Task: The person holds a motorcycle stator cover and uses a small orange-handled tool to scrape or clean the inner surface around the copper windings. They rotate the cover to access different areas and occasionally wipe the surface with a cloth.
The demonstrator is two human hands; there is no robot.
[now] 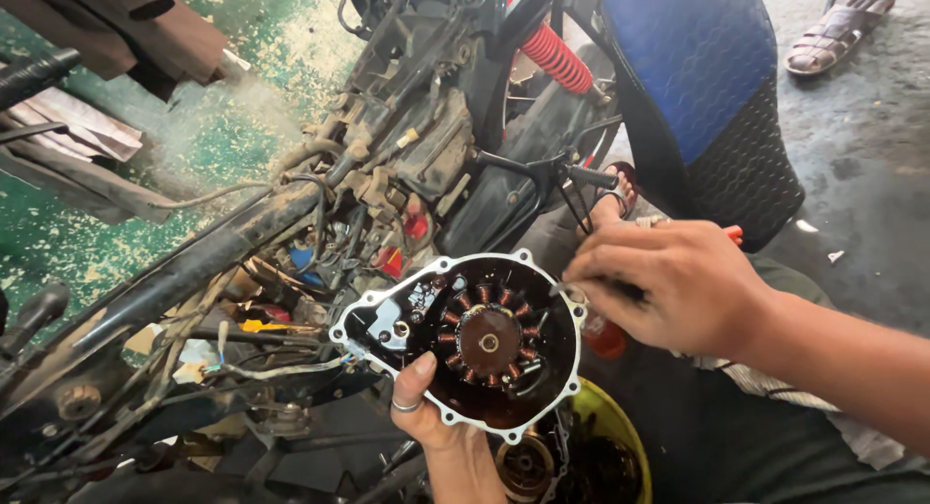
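Note:
My left hand (426, 407), a ring on its thumb, grips the lower edge of a round engine side cover (387, 322). The cover faces me, black and oily inside, with a ring of copper stator coils (489, 341) at its middle. My right hand (673, 283) is closed around a slim tool with an orange handle (734, 235) sticking out behind the knuckles. Its tip touches the cover's upper right rim near a bolt hole. Most of the tool is hidden by my fingers.
A stripped motorcycle lies across the view: frame tube (194, 257), dirty wiring, engine parts, red shock spring (557, 57), blue and black seat (702, 68). Below the cover stands a yellow basin (620, 431) with oily parts. Another person's sandalled foot (835, 39) is at top right.

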